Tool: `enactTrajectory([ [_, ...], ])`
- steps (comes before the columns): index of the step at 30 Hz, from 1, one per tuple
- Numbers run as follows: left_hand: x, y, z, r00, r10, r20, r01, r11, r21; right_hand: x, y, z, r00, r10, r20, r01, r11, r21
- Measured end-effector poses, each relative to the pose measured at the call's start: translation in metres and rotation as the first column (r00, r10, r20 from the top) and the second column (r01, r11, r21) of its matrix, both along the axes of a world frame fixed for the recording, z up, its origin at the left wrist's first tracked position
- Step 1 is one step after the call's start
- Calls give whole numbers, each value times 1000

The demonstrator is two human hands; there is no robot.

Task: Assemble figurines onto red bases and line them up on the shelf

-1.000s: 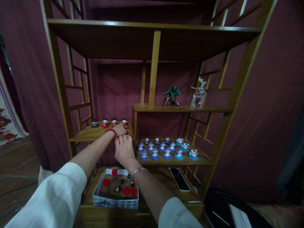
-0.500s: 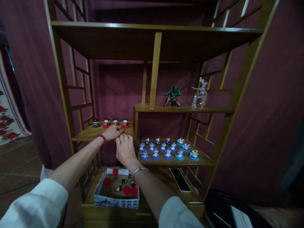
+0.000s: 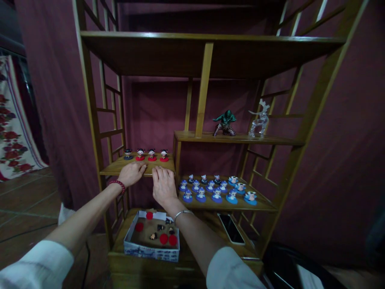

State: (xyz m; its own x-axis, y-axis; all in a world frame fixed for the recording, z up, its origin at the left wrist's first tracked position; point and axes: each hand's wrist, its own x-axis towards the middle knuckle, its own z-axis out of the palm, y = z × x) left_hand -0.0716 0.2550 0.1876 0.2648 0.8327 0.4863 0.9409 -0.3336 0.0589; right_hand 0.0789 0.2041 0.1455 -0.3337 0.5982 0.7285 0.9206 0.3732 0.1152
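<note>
Nearest, low: open box (image 3: 152, 251) on bottom shelf, loose red bases and small figure parts inside, laid flat within easy reach; phone (image 3: 231, 228) face-up beside it. Mid-height: left hand (image 3: 131, 173) and right hand (image 3: 163, 185) resting side by side at front edge of left shelf (image 3: 114, 170), fingers loosely spread, nothing visibly held. Just beyond fingertips: row of four red-based figures (image 3: 146, 154), upright, evenly spaced for display. Right: blue-based figures (image 3: 216, 189) in ranks. Farther up: green figure (image 3: 225, 123), clear deer (image 3: 260, 119).

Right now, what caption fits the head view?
Left hand and right hand rest on the wooden shelf before four red-based figurines.
</note>
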Motion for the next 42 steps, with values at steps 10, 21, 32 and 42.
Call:
enactTrajectory([
  [10,1,-4,-8,998,55,-1,-55,992,111,-2,-2,1,1000,12,-13,-12,1000,-16],
  [21,4,-24,-25,992,-74,103,44,962,271,-3,-5,3,1000,6,-12,-6,1000,-25],
  [32,-1,-35,-30,983,-171,70,144,947,288,-6,-8,3,999,14,-46,-15,1000,-24],
  [42,-2,-41,-40,982,-184,45,158,927,341,-5,-11,4,1000,14,-10,-14,999,-32],
])
